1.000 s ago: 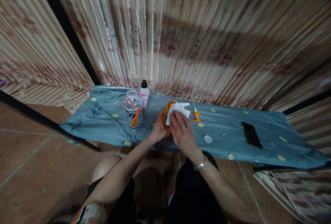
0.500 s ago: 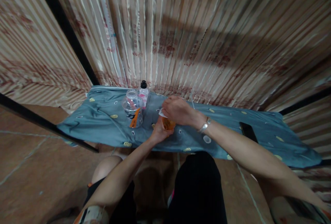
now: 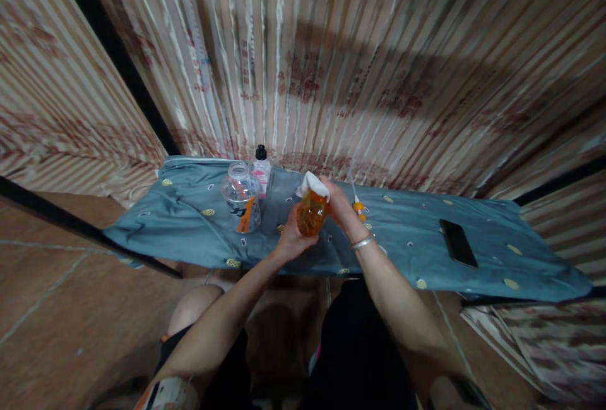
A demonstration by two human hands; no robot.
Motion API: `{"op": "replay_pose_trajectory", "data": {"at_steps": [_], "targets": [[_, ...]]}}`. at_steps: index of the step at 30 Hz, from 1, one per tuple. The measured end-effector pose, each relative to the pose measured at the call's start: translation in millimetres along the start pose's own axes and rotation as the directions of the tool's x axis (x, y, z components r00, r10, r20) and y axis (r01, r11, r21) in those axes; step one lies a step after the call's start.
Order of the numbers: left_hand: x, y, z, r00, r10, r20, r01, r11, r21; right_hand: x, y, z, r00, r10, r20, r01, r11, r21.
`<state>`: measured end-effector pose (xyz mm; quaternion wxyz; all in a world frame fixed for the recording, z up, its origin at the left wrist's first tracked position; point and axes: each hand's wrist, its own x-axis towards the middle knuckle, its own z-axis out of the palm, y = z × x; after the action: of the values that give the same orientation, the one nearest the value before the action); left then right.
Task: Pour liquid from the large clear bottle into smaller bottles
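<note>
An amber, see-through container point(image 3: 312, 213) is held above the blue-green cloth, near its middle. My left hand point(image 3: 294, 237) is wrapped round its lower left side. A white cloth or tissue point(image 3: 314, 184) covers the container's top, and my right hand point(image 3: 335, 200) presses it there from the right, its fingers partly hidden behind. To the left stand a clear, open-mouthed bottle point(image 3: 242, 200) with an orange and black label and a small clear bottle point(image 3: 262, 173) with a black cap. An orange and white pump top point(image 3: 358, 206) lies right of my right hand.
The patterned blue-green cloth point(image 3: 402, 239) covers a narrow surface. A black phone point(image 3: 458, 243) lies on its right part. Striped curtains point(image 3: 312, 69) hang behind, with dark poles at both sides. My knees are below the front edge.
My right hand has moved from above the container to its right side. The white cloth shows more, the container appears tilted and more exposed, and the orange pump top has come into view.
</note>
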<state>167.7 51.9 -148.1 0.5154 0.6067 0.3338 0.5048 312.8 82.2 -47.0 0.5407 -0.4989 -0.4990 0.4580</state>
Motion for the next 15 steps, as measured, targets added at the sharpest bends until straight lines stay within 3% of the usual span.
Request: {"op": "replay_pose_trajectory", "data": {"at_steps": [5,8,12,15], "targets": [[0,0,-3.2,1.0,0.003,-0.019,-0.003,1.0,0.005,-21,44,18,0.978,-0.029,-0.208,0.071,0.978,0.198],[0,-1,-3.7,1.0,0.0,-0.028,0.0,1.0,0.001,-50,71,20,0.944,-0.078,-0.32,0.123,0.985,0.122],[-1,-1,-2.4,0.999,-0.008,-0.035,0.008,1.0,-0.004,-84,100,1,0.941,-0.036,-0.335,0.041,0.999,0.009],[0,-3,-1.3,0.999,-0.017,-0.04,0.016,1.0,-0.01,-95,115,-21,0.926,0.065,-0.372,-0.045,0.997,0.061]]}}
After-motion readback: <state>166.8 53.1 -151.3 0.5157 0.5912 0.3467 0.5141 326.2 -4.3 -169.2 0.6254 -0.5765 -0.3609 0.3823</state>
